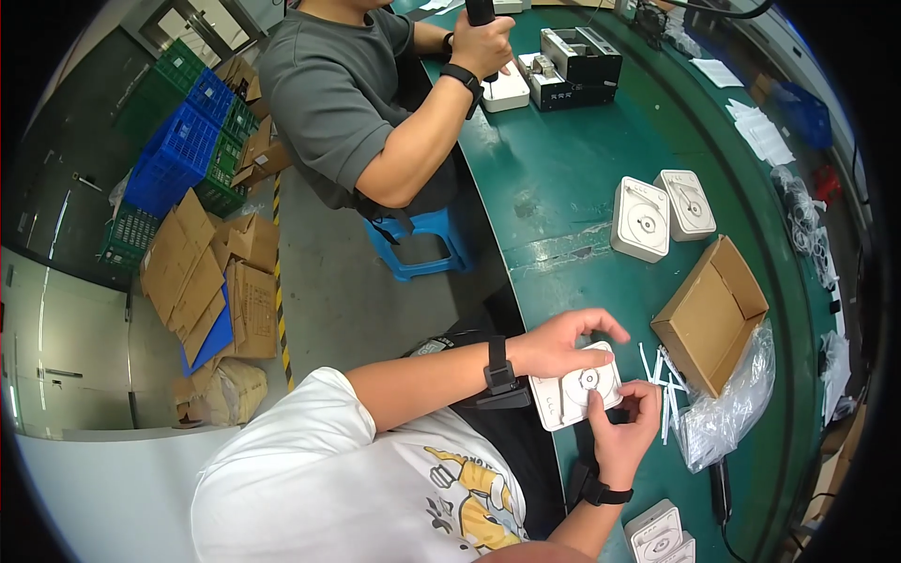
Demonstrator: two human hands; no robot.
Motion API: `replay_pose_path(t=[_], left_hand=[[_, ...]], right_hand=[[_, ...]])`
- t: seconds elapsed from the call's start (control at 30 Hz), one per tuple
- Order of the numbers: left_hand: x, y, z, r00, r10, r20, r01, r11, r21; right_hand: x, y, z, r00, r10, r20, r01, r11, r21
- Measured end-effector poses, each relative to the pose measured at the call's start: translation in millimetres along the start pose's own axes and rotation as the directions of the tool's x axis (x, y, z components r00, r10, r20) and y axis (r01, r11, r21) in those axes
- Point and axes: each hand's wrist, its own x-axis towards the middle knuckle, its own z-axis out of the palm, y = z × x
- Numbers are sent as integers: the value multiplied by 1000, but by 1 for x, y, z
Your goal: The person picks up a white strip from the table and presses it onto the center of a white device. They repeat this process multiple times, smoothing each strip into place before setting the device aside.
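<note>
A white, square disc player (554, 402) with a round recess and a central hub lies in front of me at the table's near edge. From the far side, my left hand (566, 344) reaches over it, thumb touching its top near a corner and the other fingers stretched out past it. My right hand (627, 427) is at the opposite side, thumb pressed on the top beside the round recess and fingers curled by the edge. Whether a small part sits under the right thumb cannot be made out.
Beyond my hands are an open cardboard box (710, 314), thin white sticks (668, 399) and clear plastic wrap (727, 413). Two similar players (642, 220) stand farther along the green table (554, 281); more (654, 532) sit near my right elbow. A co-worker (352, 103) holds a black tool (481, 14).
</note>
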Motion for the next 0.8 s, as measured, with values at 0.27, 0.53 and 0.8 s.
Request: replay_pose_path(t=[0.27,0.53,0.8], left_hand=[[-4,1,-9,991,-50,-121,2,928,-371],[-6,-10,-9,985,-19,-171,-40,942,-334],[-8,-10,-12,977,-13,-212,-63,935,-348]], right_hand=[[6,-12,6,999,-16,28,16,1000,10],[5,-16,8,996,-49,79,52,998,-39],[4,-19,15,998,-61,14,62,995,-84]])
